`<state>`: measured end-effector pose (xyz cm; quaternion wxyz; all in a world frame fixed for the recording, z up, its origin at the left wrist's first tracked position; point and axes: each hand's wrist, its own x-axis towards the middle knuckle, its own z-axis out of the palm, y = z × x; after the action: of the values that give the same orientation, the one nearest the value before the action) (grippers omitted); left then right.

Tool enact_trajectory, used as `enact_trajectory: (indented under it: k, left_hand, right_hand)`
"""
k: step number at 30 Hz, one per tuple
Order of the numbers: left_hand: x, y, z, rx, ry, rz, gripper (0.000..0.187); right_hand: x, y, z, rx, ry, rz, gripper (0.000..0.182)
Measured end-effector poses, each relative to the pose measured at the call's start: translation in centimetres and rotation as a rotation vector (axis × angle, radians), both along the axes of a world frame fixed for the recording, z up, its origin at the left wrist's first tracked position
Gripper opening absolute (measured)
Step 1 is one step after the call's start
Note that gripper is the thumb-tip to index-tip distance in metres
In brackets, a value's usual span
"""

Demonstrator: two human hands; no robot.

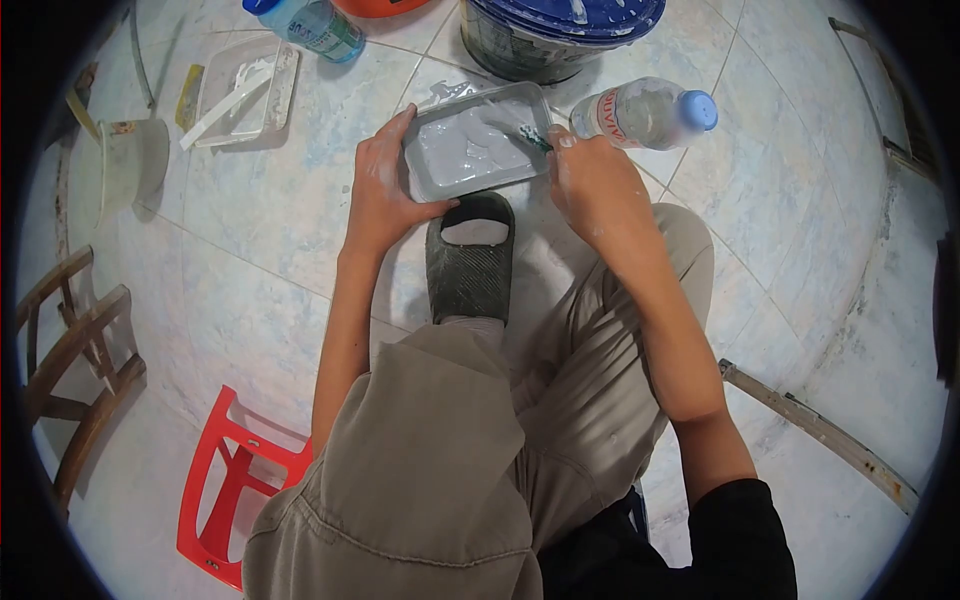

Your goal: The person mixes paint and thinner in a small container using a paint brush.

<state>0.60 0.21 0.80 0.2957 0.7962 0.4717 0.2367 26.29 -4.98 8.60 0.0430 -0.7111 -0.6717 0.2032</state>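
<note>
A rectangular plastic container [476, 186] of wet grey paint [465, 143] sits on the floor just beyond my slippered foot. My left hand [385, 182] grips its left side, fingers along the outer wall and thumb at the near corner. In my right hand [600, 188] is a green-handled tool [535, 138], held in closed fingers at the right rim. Its far end is coated grey and dips into the paint; I cannot tell whether it is a brush or a scraper. White smears mark both hands.
A clear water bottle [645, 112] lies right of the container, near a blue-lidded bucket [520, 45]. At left are a tray [285, 95] with a white stick [225, 108], a blue bottle [318, 30] and a tub [135, 165]. A red plastic stool [230, 480] and wooden frames [85, 370] stand nearer.
</note>
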Motion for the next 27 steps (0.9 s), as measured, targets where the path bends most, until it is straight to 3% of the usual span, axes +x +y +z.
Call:
enact_trajectory:
  k: [7, 15, 27]
  left_hand:
    - [0.0, -0.1, -0.1, 0.013, 0.001, 0.002, 0.119]
    - [0.1, -0.1, -0.1, -0.005, -0.001, 0.010, 0.119]
    - [0.0, -0.2, -0.3, 0.007, 0.005, 0.007, 0.119]
  right_hand:
    - [-1.1, 0.3, 1.3, -0.116, 0.053, 0.031, 0.027]
    - [-1.1, -0.5, -1.2, 0.083, 0.112, 0.089, 0.027]
    - [-2.2, -0.7, -0.9, 0.120, 0.154, 0.134, 0.026]
